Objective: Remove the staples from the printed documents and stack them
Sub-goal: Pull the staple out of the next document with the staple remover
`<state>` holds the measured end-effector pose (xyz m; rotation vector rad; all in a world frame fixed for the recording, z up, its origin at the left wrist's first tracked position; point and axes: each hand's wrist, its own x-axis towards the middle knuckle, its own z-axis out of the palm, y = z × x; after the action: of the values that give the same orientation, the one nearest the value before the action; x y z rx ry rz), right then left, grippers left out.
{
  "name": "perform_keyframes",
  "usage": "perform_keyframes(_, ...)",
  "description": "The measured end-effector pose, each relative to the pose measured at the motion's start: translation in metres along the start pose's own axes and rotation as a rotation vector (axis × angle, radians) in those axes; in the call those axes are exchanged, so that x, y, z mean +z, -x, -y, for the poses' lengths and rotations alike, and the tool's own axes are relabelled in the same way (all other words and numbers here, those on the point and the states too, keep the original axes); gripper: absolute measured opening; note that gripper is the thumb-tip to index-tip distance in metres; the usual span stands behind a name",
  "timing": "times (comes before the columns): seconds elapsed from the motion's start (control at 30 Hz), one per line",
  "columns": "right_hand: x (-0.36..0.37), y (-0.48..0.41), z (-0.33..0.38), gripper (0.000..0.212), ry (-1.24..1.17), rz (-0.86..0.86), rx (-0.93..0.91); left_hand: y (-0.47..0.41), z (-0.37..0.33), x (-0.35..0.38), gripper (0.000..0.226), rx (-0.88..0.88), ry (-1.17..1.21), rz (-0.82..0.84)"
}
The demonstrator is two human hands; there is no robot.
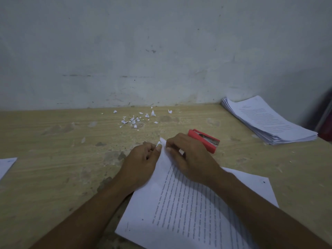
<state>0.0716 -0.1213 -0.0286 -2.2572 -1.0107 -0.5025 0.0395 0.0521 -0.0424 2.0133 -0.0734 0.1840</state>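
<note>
A pale, scuffed wall (161, 51) rises behind a worn wooden table (53, 168) whose surface is marked with dark patches and chips.

Both hands meet at the top corner of a printed document (188, 212), which lies on the table just below the fingers and runs back under both forearms toward the person. The left hand (142, 162) has its fingers curled in, with the thumb (159, 148) pressed against the left side of the raised corner. The right hand (190, 159) also has its fingers (170, 150) bent and closed on the same corner from the other side. The paper is pinched between the two hands and its tip stands up off the table between the fingertips. A staple at that corner is too small to make out.

A red stapler (204, 140) lies on the table just beyond the right hand's knuckles, touching or nearly touching the back of that hand. Well beyond the fingertips, near the wall, small torn paper scraps (134, 120) are scattered. Far to the right of the right fingers, at the table's back corner, sits a stack of printed pages (269, 121), its edges slightly fanned. Far to the left of the left fingers, the corner of a single sheet (6, 165) shows at the frame's edge.
</note>
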Motion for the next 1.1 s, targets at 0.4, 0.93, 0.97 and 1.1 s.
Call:
perform_keyframes(0.4, 0.002, -0.090, -0.038, 0.017, -0.164, 0.104, 0.490, 0.001, 0.002, -0.001, 0.014, -0.033, 0.067, 0.072)
perform_keyframes(0.93, 0.032, -0.177, -0.064, 0.018, -0.157, 0.331, 0.518, -0.003, 0.008, 0.000, 0.010, -0.018, 0.113, 0.079)
perform_keyframes(0.97, 0.032, -0.177, -0.063, 0.018, -0.153, 0.327, 0.512, -0.004, 0.008, 0.000, 0.010, -0.018, 0.111, 0.080)
perform_keyframes(1.1, 0.025, -0.175, -0.062, 0.021, -0.151, 0.316, 0.527, -0.003, 0.009, -0.001, 0.013, -0.032, 0.122, 0.085)
